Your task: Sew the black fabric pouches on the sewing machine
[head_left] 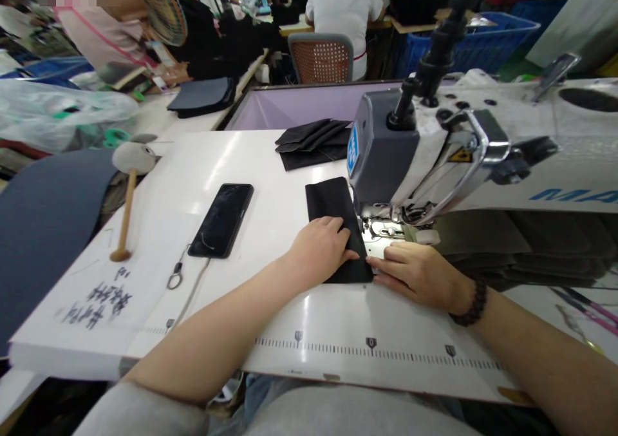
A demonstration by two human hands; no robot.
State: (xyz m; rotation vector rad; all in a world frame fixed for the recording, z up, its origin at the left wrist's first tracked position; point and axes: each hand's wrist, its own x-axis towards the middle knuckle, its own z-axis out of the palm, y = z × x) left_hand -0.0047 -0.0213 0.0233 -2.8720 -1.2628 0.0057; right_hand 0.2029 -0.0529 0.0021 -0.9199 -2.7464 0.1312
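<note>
A flat rectangular piece of black fabric (333,201) lies beside the sewing machine's needle area, its right edge along the metal needle plate (383,233). On top of it rests my left hand (321,249), fingers bent and pressed down, thumb near the fabric's right edge. My right hand (415,272) lies on the machine bed just right of the fabric. Its fingers stretch left, and the tips touch the fabric's lower right edge. Above both hands stands the head of the sewing machine (386,146); the presser foot partly hides the needle plate.
Several folded black pieces (313,143) lie behind the fabric. To the left are a phone (222,220) with a cable and a wooden-handled mallet (128,198). Pink-handled scissors (591,307) lie at the right. Dark stacked pieces (521,246) sit under the machine arm. Co-workers sit beyond.
</note>
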